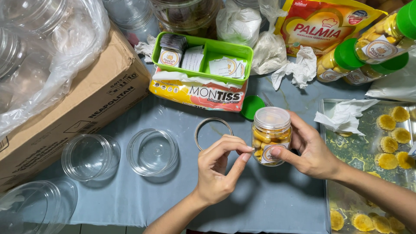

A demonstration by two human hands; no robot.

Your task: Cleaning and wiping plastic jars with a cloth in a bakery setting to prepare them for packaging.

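Observation:
My right hand grips a clear plastic jar packed with small yellow cookies, held upright over the blue-grey tabletop. The jar has a clear inner seal on top and no green cap. My left hand reaches in from the left. Its thumb and forefinger pinch the edge of a round label on the jar's front. A green lid lies just behind the jar. A clear plastic ring lies left of it.
Empty clear jars stand at the left beside a cardboard box. A green tray of labels rests on a tissue pack. A baking tray with cookies lies at the right. Green-lidded filled jars lie behind it.

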